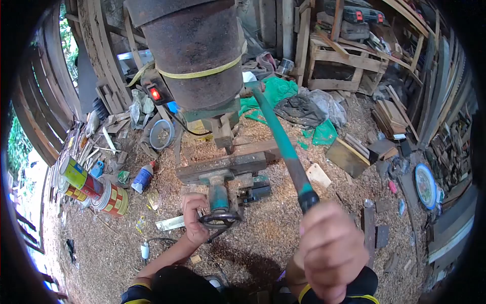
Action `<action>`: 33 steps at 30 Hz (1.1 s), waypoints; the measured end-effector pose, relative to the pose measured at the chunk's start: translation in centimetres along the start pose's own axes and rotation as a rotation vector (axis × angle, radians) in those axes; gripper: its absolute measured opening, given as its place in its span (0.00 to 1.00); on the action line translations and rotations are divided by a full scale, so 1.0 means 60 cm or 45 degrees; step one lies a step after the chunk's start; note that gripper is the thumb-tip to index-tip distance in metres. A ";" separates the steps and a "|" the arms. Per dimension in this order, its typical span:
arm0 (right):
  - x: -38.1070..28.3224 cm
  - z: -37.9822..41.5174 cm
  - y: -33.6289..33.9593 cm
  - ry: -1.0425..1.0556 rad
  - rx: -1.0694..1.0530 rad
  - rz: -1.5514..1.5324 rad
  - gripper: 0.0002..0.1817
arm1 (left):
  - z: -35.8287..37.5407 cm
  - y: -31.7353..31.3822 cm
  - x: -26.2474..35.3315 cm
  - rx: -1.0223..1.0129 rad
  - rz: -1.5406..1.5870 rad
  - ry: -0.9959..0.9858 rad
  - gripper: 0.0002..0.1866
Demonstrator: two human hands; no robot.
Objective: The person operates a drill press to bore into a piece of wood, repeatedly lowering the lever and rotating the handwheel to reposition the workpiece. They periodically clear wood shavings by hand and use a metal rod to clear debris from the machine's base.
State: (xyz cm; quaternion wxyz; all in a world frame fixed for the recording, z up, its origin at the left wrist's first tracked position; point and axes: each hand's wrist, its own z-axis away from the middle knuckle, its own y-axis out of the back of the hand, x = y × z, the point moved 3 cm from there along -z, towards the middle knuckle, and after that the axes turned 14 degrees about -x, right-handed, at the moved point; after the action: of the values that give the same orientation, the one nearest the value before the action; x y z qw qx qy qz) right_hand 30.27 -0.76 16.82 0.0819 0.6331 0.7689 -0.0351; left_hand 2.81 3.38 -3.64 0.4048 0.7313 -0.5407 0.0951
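My right hand (331, 248) is closed round the black grip of a long green lever (277, 126), which runs up to the side of a rusty, drum-shaped machine head (195, 50). My left hand (195, 218) has its fingers curled at the left side of a dark metal handwheel (221, 218), low on the machine's front. Above the wheel, a wooden beam (223, 168) lies across the machine under the tool holder (221, 130). A small dark bit points down from the holder, close to the wood. A yellow strap (200, 74) circles the head.
A lit red switch (155, 93) sits left of the head. Paint buckets (109, 197), a blue bottle (143, 178) and a white basin (162, 134) stand at left. Shavings cover the floor. Green cloth (276, 91), wood offcuts (390, 119) and a wooden stand (344, 63) lie beyond and right.
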 end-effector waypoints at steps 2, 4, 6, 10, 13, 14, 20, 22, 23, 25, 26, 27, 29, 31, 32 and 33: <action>0.003 0.023 0.007 0.071 -0.209 -0.074 0.26 | -0.010 -0.001 0.006 0.004 -0.002 -0.002 0.36; 0.014 0.071 0.008 0.123 -0.208 -0.080 0.26 | -0.012 -0.004 0.001 0.017 0.029 -0.004 0.36; 0.024 0.112 0.001 0.171 -0.209 -0.068 0.27 | -0.008 -0.009 -0.002 0.070 0.044 0.034 0.37; 0.024 0.131 -0.023 0.124 0.169 0.029 0.29 | -0.012 -0.007 0.004 0.051 -0.148 -0.052 0.31; 0.019 0.121 -0.026 0.110 0.254 0.072 0.32 | -0.008 -0.007 0.007 0.096 -0.280 0.143 0.34; 0.017 0.124 -0.025 0.066 0.262 0.034 0.31 | -0.008 -0.008 0.011 0.102 -0.225 0.122 0.32; -0.004 0.078 -0.028 -0.028 0.319 0.087 0.30 | -0.023 -0.003 0.029 -0.044 -0.304 0.097 0.27; -0.012 0.044 -0.019 -0.020 0.320 0.101 0.30 | -0.020 0.004 0.034 -0.157 -0.336 0.111 0.21; -0.013 0.022 -0.014 -0.010 0.242 0.045 0.25 | -0.021 0.012 0.038 -0.141 -0.329 0.091 0.21; -0.011 -0.023 -0.009 0.017 0.143 -0.003 0.20 | -0.022 0.019 0.044 -0.288 -0.344 0.063 0.18; -0.006 -0.045 -0.009 -0.032 0.150 -0.007 0.24 | -0.016 0.024 0.041 -0.273 -0.337 0.048 0.18; 0.001 -0.065 -0.006 -0.086 0.159 -0.009 0.27 | -0.003 0.025 0.032 -0.258 -0.295 0.049 0.19; 0.019 -0.104 0.006 -0.168 0.135 -0.053 0.26 | 0.034 0.020 0.013 -0.245 -0.245 0.049 0.21; 0.036 -0.154 0.012 -0.298 0.123 -0.133 0.25 | 0.082 0.016 -0.015 -0.110 -0.207 0.117 0.26; 0.038 -0.186 0.010 -0.342 0.126 -0.158 0.26 | 0.105 0.015 -0.028 -0.143 -0.228 0.159 0.31; 0.037 -0.217 0.008 -0.356 0.110 -0.114 0.29 | 0.125 0.014 -0.033 -0.144 -0.224 0.158 0.31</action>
State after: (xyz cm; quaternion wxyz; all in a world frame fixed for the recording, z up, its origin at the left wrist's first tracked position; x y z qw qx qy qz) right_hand 29.24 3.55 29.29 0.1591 0.5899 0.7754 -0.1596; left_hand -0.93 -0.51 -9.29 0.4850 0.7446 -0.4528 0.0735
